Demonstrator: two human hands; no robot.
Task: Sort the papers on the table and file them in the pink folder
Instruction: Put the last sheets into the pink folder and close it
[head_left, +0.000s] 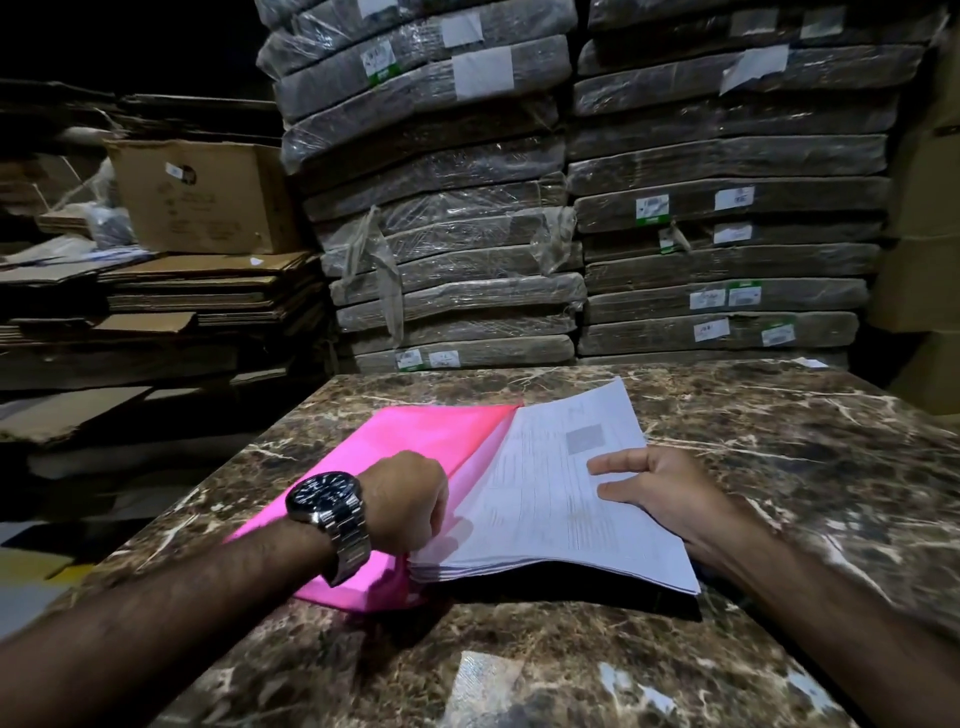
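Head view: left hand (410, 499) pinches the papers (545, 499) over the pink folder (415, 431). Right hand (660, 493) lies flat on top. With the pinch so narrow, loose sheets may slip askew.

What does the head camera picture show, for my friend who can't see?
A stack of papers lies on an open pink folder on a marble table; the left hand grips its left edge, the right hand rests on top. Wrapped bundles tower behind.

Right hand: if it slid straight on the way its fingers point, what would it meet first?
Likely the left hand, at the opposite edge of the papers; depth is unclear.
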